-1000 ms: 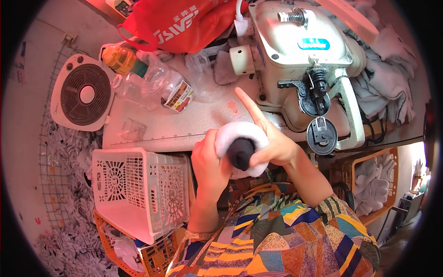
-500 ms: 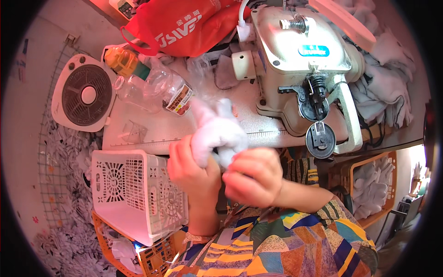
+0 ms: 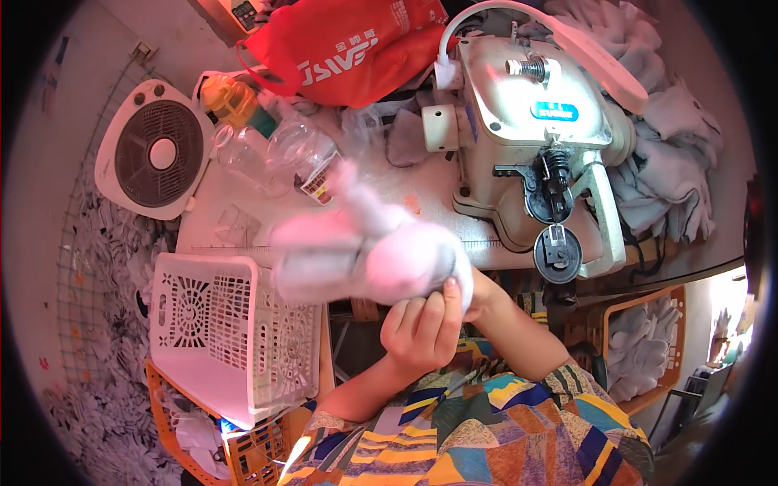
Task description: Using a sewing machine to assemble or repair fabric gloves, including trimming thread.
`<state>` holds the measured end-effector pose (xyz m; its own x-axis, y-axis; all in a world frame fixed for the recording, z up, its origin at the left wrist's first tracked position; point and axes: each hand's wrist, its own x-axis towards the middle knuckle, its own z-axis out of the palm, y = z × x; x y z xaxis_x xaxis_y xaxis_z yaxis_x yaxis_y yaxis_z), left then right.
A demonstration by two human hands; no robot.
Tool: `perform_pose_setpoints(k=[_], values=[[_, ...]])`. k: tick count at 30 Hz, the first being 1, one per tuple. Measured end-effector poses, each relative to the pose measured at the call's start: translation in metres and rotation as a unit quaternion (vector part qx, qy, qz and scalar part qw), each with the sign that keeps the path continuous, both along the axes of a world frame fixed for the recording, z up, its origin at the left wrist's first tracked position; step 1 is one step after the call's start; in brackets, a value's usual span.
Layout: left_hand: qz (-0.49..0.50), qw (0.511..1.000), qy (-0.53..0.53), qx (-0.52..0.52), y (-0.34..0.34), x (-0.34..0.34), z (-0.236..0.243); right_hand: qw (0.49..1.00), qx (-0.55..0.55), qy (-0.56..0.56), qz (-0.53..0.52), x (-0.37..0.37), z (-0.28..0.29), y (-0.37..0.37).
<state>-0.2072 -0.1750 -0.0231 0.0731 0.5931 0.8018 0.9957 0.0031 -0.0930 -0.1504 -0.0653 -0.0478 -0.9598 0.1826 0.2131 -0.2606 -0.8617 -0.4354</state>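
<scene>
A soft white fabric piece (image 3: 397, 259) with several puffy lobes, blurred by motion, is held over the table's front edge. My left hand (image 3: 417, 328), below it, has its fingers curled onto the piece's lower edge. My right hand (image 3: 478, 296) is behind the piece's right side, gripping it, with most fingers hidden. Just to the right stands a cream industrial sewing machine (image 3: 519, 113) with a black round plate hanging open at its front.
A red bag (image 3: 348, 49), plastic bottles (image 3: 243, 154) and a fan (image 3: 154, 150) stand along the back and left. A white crate (image 3: 194, 316) sits on an orange one (image 3: 243, 454). Another orange crate (image 3: 671, 348) and piled fabric (image 3: 673, 162) are at the right.
The piece has turned over from showing a dark centre to showing pale, spread lobes. My left hand has moved right and down; my right hand has gone round behind the piece.
</scene>
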Motion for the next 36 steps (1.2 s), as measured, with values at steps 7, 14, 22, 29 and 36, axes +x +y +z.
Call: perform_pose_setpoints(k=[7,14,22,29,36], values=[[0.065,0.959,-0.246,0.126,-0.028,-0.036,0.014,0.976,-0.094,0.199,0.006,-0.033,0.073,-0.001],[-0.110,0.644,-0.745,0.138,-0.022,-0.070,0.007,0.992,-0.001,0.101,0.071,-0.010,0.032,-0.003],[-0.018,0.642,-0.737,0.211,-0.022,-0.050,-0.030,0.975,-0.113,-0.191,-0.031,0.112,-0.058,-0.001],[0.076,0.634,-0.751,0.168,-0.034,0.003,-0.121,0.857,0.131,-0.444,-0.226,0.161,-0.091,-0.034],[0.077,0.950,-0.301,0.004,0.010,-0.031,-0.098,0.825,-0.115,-0.464,-0.302,0.187,-0.154,-0.062]])
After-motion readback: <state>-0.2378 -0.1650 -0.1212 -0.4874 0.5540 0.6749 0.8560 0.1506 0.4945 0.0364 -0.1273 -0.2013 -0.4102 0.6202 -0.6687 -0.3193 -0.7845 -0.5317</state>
